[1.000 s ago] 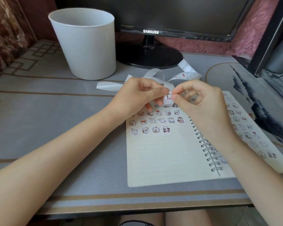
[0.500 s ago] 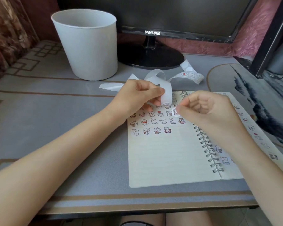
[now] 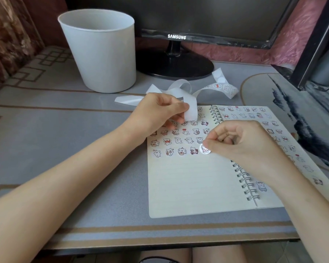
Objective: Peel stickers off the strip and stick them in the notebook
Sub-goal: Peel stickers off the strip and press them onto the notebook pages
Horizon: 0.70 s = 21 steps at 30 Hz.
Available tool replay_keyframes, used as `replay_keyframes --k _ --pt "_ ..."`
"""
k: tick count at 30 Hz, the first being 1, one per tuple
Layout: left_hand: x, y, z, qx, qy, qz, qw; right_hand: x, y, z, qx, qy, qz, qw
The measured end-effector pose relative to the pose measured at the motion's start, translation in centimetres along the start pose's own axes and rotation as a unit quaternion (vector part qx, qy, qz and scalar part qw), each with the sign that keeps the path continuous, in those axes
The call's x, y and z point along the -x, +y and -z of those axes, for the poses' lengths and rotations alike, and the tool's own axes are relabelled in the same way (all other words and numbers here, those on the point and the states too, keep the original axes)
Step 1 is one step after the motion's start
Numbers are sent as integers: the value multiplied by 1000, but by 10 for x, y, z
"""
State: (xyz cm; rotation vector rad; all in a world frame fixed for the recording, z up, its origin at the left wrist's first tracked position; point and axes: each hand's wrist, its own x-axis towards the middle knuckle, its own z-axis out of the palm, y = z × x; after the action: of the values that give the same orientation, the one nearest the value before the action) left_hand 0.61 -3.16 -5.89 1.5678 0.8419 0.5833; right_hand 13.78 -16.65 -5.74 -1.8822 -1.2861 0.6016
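Observation:
An open spiral notebook [image 3: 188,186] lies on the desk, its left page carrying several rows of small cartoon stickers near the top. My left hand [image 3: 158,112] pinches the white backing strip [image 3: 190,109], which curls away behind toward the monitor. My right hand [image 3: 243,147] pinches a round sticker [image 3: 205,149] at its edge. The sticker hangs just above or on the left page, at the right end of the lowest row; contact cannot be told.
A white bucket [image 3: 101,52] stands at the back left of the desk. A Samsung monitor [image 3: 177,37] on a round black base sits behind the notebook. The strip's far end [image 3: 224,88] still holding stickers lies near the base. The desk edge runs close to my lap.
My right hand came away from the strip with a peeled sticker and moved down over the left page to the end of the lowest row. My left hand stayed holding the strip.

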Motion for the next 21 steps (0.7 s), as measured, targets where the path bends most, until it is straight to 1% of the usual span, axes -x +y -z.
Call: replay_keyframes --k 9,21 --pt "3 2 -1 -10 -8 -4 1000 1 0 -2 32 15 -3 999" --pt "3 2 0 -9 -8 -6 1000 1 0 -3 69 14 3 998"
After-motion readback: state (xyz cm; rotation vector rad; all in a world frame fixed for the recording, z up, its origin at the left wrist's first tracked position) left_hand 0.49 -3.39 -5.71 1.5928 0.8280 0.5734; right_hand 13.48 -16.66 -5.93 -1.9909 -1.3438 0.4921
